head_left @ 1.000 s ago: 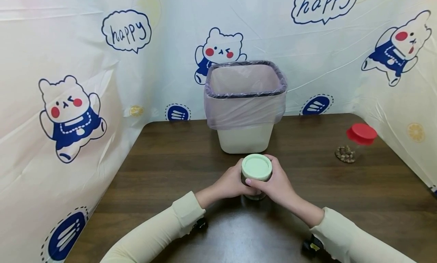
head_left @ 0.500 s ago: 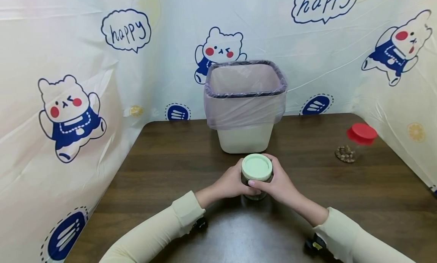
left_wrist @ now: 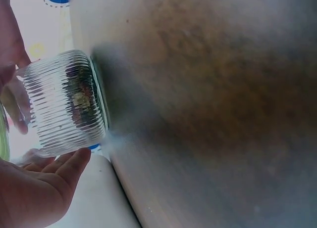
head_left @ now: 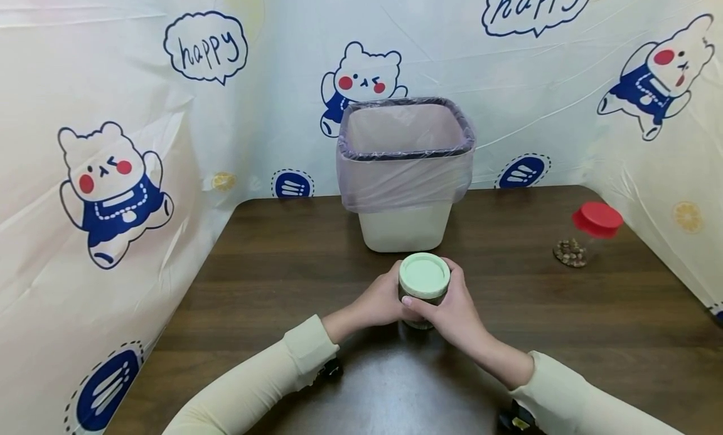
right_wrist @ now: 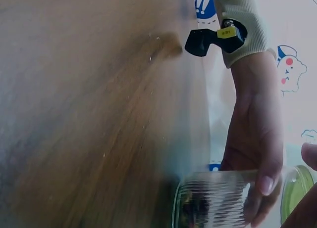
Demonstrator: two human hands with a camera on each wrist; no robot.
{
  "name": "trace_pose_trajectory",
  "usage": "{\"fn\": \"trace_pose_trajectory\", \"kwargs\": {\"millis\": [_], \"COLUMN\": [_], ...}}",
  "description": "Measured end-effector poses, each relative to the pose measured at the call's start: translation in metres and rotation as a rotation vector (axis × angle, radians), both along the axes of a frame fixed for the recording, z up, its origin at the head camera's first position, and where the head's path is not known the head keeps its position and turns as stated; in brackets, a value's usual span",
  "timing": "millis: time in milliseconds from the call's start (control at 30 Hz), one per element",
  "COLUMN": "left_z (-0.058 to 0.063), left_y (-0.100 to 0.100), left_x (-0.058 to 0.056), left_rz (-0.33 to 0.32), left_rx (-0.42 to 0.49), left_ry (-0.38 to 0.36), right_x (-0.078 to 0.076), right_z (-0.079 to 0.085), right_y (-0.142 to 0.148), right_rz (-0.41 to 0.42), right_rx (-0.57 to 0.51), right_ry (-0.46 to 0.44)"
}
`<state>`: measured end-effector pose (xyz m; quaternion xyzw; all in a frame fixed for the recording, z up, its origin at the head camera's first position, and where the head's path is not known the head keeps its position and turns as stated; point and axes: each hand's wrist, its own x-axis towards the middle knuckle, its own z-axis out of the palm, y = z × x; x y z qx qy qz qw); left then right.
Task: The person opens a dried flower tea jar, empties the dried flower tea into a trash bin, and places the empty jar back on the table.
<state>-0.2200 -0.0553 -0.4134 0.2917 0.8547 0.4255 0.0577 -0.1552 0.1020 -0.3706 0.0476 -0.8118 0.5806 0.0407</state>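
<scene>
A ribbed clear glass jar (left_wrist: 62,104) with a pale green lid (head_left: 425,275) stands upright on the table, in front of the bin. Dark, mixed bits (left_wrist: 80,97) lie in its bottom part. My left hand (head_left: 380,302) grips the jar's left side, its fingers behind the thumb of the other hand in the head view. From the right, my right hand (head_left: 460,309) holds the jar at and just below the lid, thumb across the front. The fingers (left_wrist: 74,163) of the left hand lie along the glass in the left wrist view.
Behind the jar stands a whitish bin (head_left: 403,228) with a thin purple bag over its rim. At the right is a clear jar with a red lid (head_left: 599,219), holding brown pieces (head_left: 570,253). A printed cloth (head_left: 271,108) surrounds the brown table (head_left: 271,259).
My right thumb has shifted slightly left across the jar's front, and the right forearm has moved a little left. The left hand keeps its hold. The jar stays in place.
</scene>
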Motion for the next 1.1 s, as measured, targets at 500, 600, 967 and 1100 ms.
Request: {"fn": "trace_pose_trajectory", "kwargs": {"millis": [500,600,967,1100], "left_z": [0.000,0.001,0.000,0.000], "left_y": [0.001,0.001,0.001,0.002], "left_x": [0.001,0.002,0.000,0.000], "left_rz": [0.008,0.007,0.000,-0.006], "left_rx": [0.007,0.013,0.021,0.024], "left_ry": [-0.007,-0.004,-0.002,-0.009], "right_x": [0.001,-0.008,-0.035,-0.032], "right_z": [0.011,0.001,-0.017,-0.017], "right_y": [0.001,0.009,0.033,0.032], "right_rz": [0.058,0.126,0.343,0.317], "right_rx": [-0.053,-0.060,-0.052,-0.038], "right_ry": [0.005,0.026,0.050,0.054]}}
